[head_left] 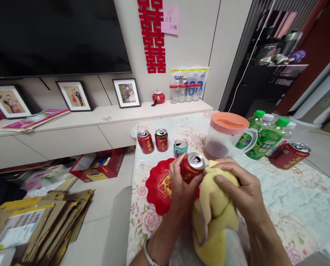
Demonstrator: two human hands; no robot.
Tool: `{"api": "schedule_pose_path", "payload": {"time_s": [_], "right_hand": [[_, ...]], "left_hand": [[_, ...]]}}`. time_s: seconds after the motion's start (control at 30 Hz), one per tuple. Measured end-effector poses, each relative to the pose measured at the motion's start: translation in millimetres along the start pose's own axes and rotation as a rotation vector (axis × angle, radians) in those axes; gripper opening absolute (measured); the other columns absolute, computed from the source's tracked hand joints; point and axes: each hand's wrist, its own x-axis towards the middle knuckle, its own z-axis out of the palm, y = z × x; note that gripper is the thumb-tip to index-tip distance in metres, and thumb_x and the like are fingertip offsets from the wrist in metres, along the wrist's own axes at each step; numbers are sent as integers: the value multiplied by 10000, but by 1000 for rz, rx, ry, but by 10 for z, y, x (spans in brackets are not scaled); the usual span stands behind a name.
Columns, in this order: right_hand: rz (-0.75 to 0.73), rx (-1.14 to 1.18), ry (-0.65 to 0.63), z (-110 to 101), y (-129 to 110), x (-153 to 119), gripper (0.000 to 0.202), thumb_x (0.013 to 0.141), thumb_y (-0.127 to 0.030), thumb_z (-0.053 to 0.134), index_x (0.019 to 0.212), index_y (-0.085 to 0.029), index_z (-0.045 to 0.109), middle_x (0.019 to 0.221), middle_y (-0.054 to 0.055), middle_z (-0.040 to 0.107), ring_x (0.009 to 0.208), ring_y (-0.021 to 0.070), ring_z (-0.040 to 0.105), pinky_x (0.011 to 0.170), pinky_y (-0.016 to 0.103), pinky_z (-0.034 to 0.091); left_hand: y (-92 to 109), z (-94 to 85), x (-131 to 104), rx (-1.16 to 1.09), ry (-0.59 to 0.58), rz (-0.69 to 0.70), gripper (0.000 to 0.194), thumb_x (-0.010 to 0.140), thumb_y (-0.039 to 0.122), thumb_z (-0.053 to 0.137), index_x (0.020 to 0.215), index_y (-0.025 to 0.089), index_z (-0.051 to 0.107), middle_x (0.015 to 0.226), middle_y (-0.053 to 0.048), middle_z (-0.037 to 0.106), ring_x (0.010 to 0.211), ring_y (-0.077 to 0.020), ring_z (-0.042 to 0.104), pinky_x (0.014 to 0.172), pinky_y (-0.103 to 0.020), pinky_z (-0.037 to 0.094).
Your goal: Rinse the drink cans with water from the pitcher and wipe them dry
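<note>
My left hand [181, 186] is wrapped round a red drink can [191, 168], whose top shows an opened mouth. In my right hand [244, 188] a yellow cloth [218, 199] is bunched up, pressed close against the can's right side. Below the can lies a red scalloped plate [155, 184] with gold print, partly hidden by my left hand and forearm. Just behind the can stands a small teal can [180, 147], also opened. Two more red cans, one at the left [145, 142] and one beside it [161, 140], stand upright farther back.
A clear pitcher [218, 142] with an orange lid stands behind my right hand. Green-capped bottles [267, 138] and another red can [291, 155] are at the right of the flowered tablecloth [145, 225]. Flattened cardboard [56, 225] and a red box [98, 170] lie on the floor.
</note>
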Motion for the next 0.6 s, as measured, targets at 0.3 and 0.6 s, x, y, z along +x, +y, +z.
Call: {"api": "schedule_pose_path", "payload": {"time_s": [0.3,0.6], "right_hand": [[136,-612,-184,-35,511,-74,252,981,-390,558,1069,-263,757,934,72,747,886,275,687,767,401,504],[13,-510,22,65,244,-143,392,1033,-391,506,1362,-238,656,1312,156,698,1216,345,634,1007,565,499]], "left_hand": [[60,-24,34,-130,21,-121,702,853,375,750,1478,288,443,1497,-107,573,1413,-301,544,1168,-504,460],[70,-4,19,-147,15,-127,724,838,363,769,1488,285,457,1539,-99,560,1417,-300,555,1164,-468,479]]}}
